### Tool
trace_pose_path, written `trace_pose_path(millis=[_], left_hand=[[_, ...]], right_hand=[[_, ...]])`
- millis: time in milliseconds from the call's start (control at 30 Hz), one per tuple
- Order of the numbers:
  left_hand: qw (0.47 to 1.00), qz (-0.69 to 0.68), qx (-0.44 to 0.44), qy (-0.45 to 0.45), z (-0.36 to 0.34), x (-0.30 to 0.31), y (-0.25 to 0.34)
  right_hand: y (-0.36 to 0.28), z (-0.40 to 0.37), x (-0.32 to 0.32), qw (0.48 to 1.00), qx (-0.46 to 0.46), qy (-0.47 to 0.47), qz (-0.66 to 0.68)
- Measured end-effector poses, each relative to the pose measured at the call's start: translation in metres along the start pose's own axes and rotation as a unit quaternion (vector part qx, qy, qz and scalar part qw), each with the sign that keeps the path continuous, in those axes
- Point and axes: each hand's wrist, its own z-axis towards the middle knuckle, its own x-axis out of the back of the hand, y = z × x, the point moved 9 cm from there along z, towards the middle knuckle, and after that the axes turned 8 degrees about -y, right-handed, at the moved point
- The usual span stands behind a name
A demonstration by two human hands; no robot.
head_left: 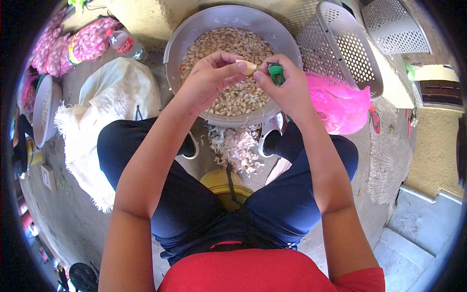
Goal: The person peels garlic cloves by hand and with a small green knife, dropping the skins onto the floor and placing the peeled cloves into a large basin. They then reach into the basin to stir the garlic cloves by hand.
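A pale garlic clove [250, 67] is pinched between the thumb and fingers of my left hand [214, 78]. My right hand [287, 85] meets the clove's right end with its fingertips and has a small green-handled tool [276, 74] in its grip; the blade is too small to make out. Both hands are over a big grey basin [233, 13] full of garlic cloves [236, 100].
Garlic skins [233, 146] lie on the floor below the basin. A pink plastic bag [340, 104] and grey perforated baskets [360, 56] stand right. At left are a white sack [114, 92], a Coca-Cola bottle [126, 45] and net bags of garlic [90, 41].
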Motion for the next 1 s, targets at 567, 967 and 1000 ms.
trace_pose_path(millis=[567, 967, 1000], left_hand=[[0.996, 0.088, -0.018, 0.023, -0.002, 0.001, 0.0], [0.997, -0.057, 0.003, 0.059, -0.001, 0.007, -0.024], [0.995, -0.073, 0.001, 0.062, -0.003, 0.005, -0.024]], right_hand=[[-0.011, 0.0, -0.001, 0.994, 0.077, -0.008, -0.075], [-0.003, -0.002, -0.012, 0.99, 0.056, -0.015, -0.125], [-0.004, -0.003, -0.013, 0.99, 0.059, -0.004, -0.125]])
